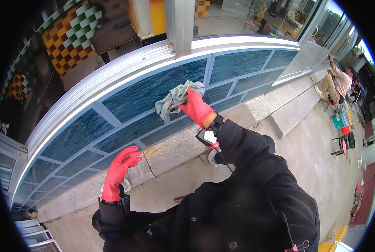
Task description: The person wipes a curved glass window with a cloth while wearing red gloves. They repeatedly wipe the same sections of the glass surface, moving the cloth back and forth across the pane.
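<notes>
My right hand (195,106), in a red rubber glove, grips a crumpled, pale grey-green cloth (176,98) and holds it against the blue tiled wall (140,94) below the window. Lower left, my left hand (120,173), gloved in the same red, is raised in front of the wall with its fingers slightly bent and nothing in it. Above the tiles runs a white metal window sill (112,71) with sliding tracks. The window is open on the left side, and glass (231,19) fills the frame to the right.
A granite step (175,145) runs along the wall's foot. Further right a person (337,82) sits by the wall with an arm raised. Near them stand buckets (341,119) and a small stool (344,146). White frames (38,234) lie lower left; dark upholstered seats (115,39) stand indoors.
</notes>
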### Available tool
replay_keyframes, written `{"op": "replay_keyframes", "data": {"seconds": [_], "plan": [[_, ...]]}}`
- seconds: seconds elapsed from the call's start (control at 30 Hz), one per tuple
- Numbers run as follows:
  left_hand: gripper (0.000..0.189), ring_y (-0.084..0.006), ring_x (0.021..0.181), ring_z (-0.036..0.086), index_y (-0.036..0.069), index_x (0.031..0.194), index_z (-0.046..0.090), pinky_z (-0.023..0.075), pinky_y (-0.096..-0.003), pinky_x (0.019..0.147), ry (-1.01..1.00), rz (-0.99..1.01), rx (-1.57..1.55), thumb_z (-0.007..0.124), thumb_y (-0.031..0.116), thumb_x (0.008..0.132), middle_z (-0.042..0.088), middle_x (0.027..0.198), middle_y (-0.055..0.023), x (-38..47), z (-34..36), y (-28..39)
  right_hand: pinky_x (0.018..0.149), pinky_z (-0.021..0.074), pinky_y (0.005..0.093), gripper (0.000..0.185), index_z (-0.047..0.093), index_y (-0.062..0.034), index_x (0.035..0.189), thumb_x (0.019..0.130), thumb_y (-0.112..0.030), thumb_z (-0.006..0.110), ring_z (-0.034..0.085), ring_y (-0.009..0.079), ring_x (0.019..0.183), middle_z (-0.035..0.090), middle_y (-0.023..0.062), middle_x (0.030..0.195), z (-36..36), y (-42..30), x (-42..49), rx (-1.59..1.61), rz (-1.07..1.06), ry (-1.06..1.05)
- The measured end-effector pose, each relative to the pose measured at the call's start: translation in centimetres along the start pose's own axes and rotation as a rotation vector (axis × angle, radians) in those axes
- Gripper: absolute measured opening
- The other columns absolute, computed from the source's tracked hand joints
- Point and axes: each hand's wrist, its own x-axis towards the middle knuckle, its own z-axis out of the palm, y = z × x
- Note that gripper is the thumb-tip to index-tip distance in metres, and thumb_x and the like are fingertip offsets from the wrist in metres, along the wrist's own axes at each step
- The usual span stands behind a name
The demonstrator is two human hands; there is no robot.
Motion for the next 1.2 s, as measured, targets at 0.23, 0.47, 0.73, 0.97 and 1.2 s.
{"op": "replay_keyframes", "data": {"seconds": [0.23,0.47,0.73,0.97,1.2], "plan": [[0.039,-0.0186,0.111,0.067,0.008,0.14,0.058,0.0514,-0.0318,0.094,0.283,0.19,-0.12,0.062,0.019,0.104,0.068,0.127,-0.0094,-2.1,-2.8,-0.6,0.098,0.0553,0.0477,0.029,0.059,-0.0043,0.126,0.107,-0.024,0.051,0.065,0.0288,0.114,0.064,0.0134,0.126,16.5,3.6,-5.9,-0.075,0.251,-0.296],[0.061,-0.0207,0.124,0.061,0.013,0.16,0.036,0.0523,-0.0346,0.097,0.394,0.43,-0.373,0.052,0.043,0.109,0.056,0.146,-0.0134,-3.9,-4.0,-1.3,0.096,0.0527,0.0357,0.047,0.056,-0.0001,0.136,0.099,-0.024,0.07,0.064,0.0177,0.111,0.066,0.0098,0.125,19.5,9.2,-13.1,-0.852,0.135,-0.544],[0.082,-0.0204,0.13,0.054,0.007,0.161,0.032,0.0409,-0.0326,0.11,0.413,0.434,-0.431,0.07,0.043,0.097,0.054,0.145,-0.0096,-1.2,0.6,-0.5,0.096,0.0548,0.0336,0.052,0.049,-0.0048,0.15,0.102,-0.018,0.065,0.062,0.0199,0.121,0.06,0.0103,0.14,15.2,6.1,-16.0,-0.854,0.291,-0.68],[0.098,-0.0312,0.143,0.045,0.012,0.159,0.036,0.0405,-0.0414,0.114,0.975,1.033,0.249,0.087,0.013,0.076,0.041,0.158,-0.0197,0.1,-0.2,5.2,0.093,0.0534,0.0303,0.033,0.065,-0.0077,0.135,0.103,-0.012,0.062,0.067,0.0191,0.115,0.068,0.0084,0.13,14.8,-6.8,-10.8,-1.252,-0.585,-0.371],[0.101,-0.0421,0.15,0.034,0.022,0.157,0.044,0.0319,-0.0519,0.118,1.092,1.092,1.005,0.088,0.014,0.067,0.028,0.166,-0.0205,5.0,0.2,8.2,0.109,0.0471,0.042,0.039,0.062,-0.0029,0.136,0.099,-0.015,0.062,0.058,0.0367,0.131,0.062,0.0192,0.14,18.3,-8.3,-2.4,-1.688,-1.569,-0.513]]}}
